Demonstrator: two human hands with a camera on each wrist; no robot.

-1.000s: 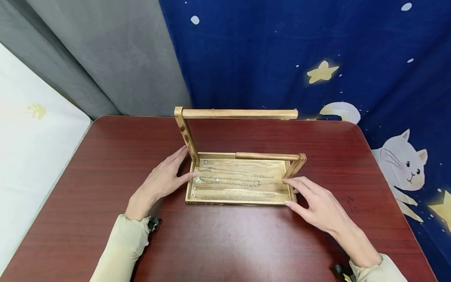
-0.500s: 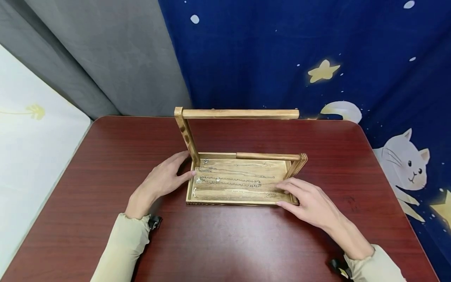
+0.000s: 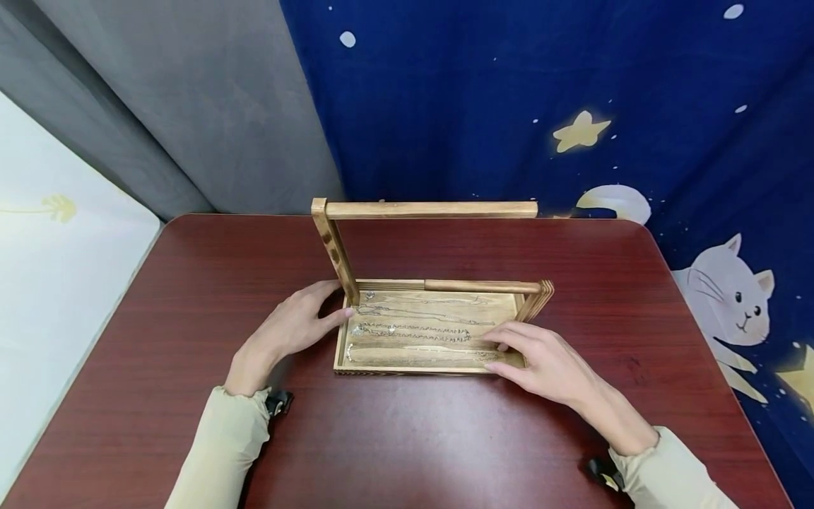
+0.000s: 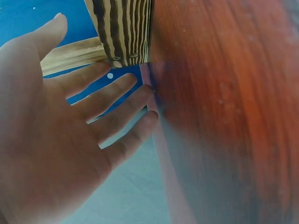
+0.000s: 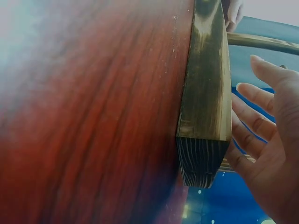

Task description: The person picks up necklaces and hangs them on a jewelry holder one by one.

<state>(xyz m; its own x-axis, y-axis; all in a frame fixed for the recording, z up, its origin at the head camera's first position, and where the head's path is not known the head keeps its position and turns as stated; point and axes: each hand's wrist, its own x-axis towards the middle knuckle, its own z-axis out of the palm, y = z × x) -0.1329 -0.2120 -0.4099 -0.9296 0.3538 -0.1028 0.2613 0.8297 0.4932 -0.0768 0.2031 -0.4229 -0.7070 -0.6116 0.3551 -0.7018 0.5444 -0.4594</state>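
A wooden jewelry stand (image 3: pixel 413 371) has a shallow tray base and rests on the table. Several thin silver-coloured necklaces (image 3: pixel 416 329) lie in rows along its tray. My left hand (image 3: pixel 282 332) is at the tray's left end, its thumb by the rim near the upright post; in the left wrist view its fingers are spread. Over the tray's right end is my right hand (image 3: pixel 550 364), fingers loosely bent and thumb by the front rim. The right wrist view shows this hand (image 5: pixel 268 140) with nothing between fingers and thumb.
From the left post (image 3: pixel 335 247) a long upper bar (image 3: pixel 426 210) runs right. A lower bar (image 3: pixel 483 285) joins a short right post (image 3: pixel 536 300). A dark red table (image 3: pixel 407 438) lies beneath, with a blue curtain (image 3: pixel 445 106) behind.
My right hand has slid left from the tray's right edge to over its right part. My left hand stays almost where it was. The necklaces show no clear movement.
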